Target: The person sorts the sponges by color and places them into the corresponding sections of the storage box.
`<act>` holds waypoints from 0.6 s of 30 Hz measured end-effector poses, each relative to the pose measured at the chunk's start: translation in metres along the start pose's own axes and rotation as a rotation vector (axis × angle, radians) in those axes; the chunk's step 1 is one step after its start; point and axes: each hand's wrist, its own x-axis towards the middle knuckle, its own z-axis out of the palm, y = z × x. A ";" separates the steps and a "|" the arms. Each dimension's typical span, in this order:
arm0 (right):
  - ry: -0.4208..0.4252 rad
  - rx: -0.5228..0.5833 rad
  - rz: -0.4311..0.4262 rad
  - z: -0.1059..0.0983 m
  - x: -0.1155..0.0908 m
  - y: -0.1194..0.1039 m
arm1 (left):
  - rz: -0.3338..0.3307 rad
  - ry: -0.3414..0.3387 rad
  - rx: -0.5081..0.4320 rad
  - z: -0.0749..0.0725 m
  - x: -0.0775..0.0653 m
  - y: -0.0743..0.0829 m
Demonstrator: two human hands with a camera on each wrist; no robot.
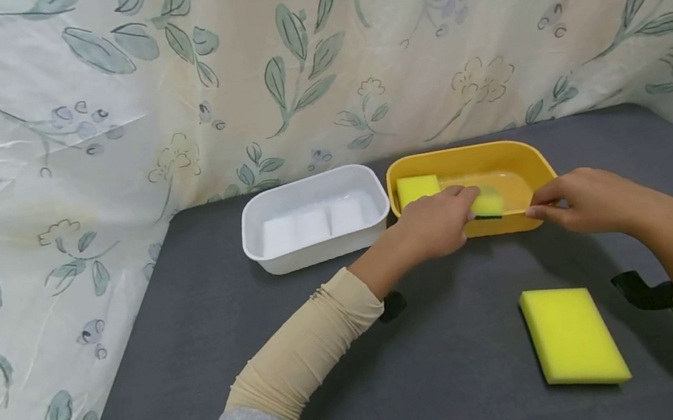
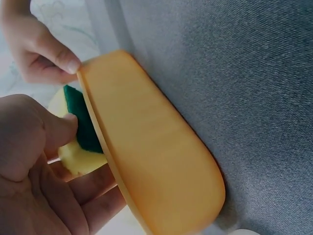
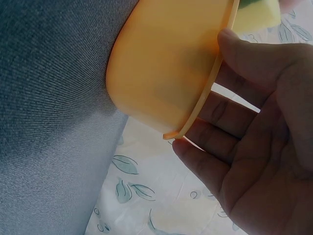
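Note:
My left hand (image 1: 440, 222) pinches a yellow sponge (image 1: 487, 202) with a dark green scouring side (image 2: 84, 120), over the near rim of a yellow tub (image 1: 469, 155). Thumb on the green face, fingers behind it, as the left wrist view shows. A second yellow sponge (image 1: 417, 188) lies inside the tub at its left end. My right hand (image 1: 588, 199) grips the tub's near right rim, thumb outside and fingers over the inner side (image 3: 222, 117). Nearer to me on the table lies another yellow sponge (image 1: 573, 335), green side down.
Left of the yellow tub stands a white tub (image 1: 320, 250), close beside it, with pale blocks or sections inside that I cannot tell apart. Both rest on a dark grey cloth-covered table (image 1: 213, 352). Behind hangs a leaf-patterned curtain (image 1: 296, 59).

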 end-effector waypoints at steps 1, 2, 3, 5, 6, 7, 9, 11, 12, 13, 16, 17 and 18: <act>0.003 0.001 0.001 0.000 0.000 0.000 | -0.001 -0.001 -0.003 0.000 0.001 0.000; 0.003 0.001 -0.001 0.000 0.000 0.000 | 0.000 -0.002 -0.002 0.000 0.002 -0.001; 0.003 0.001 -0.002 0.001 -0.001 0.001 | 0.001 -0.002 -0.004 0.000 0.003 -0.001; 0.004 0.003 -0.001 0.001 -0.001 0.000 | 0.005 -0.007 -0.009 0.000 0.005 -0.003; 0.005 0.003 -0.002 0.001 -0.001 0.000 | 0.009 -0.009 -0.012 0.001 0.005 -0.004; 0.005 0.003 -0.001 0.001 -0.001 0.000 | 0.008 -0.016 -0.018 0.001 0.006 -0.005; 0.005 0.002 -0.002 0.001 -0.001 0.000 | 0.007 -0.028 -0.041 0.002 0.008 -0.008; 0.006 0.002 -0.002 0.001 -0.001 0.000 | 0.010 -0.038 -0.072 0.003 0.009 -0.011; 0.006 -0.001 -0.004 0.001 -0.001 0.000 | 0.011 -0.041 -0.090 0.005 0.010 -0.013; 0.006 -0.001 -0.004 0.001 -0.001 0.000 | 0.009 -0.047 -0.112 0.006 0.010 -0.015; 0.002 -0.004 -0.004 0.001 -0.001 0.000 | 0.012 -0.052 -0.173 0.010 0.011 -0.021; 0.002 -0.007 -0.004 0.001 -0.002 0.000 | 0.007 -0.054 -0.183 0.012 0.011 -0.022; 0.000 -0.006 -0.002 0.001 -0.002 0.000 | 0.002 -0.054 -0.192 0.013 0.011 -0.023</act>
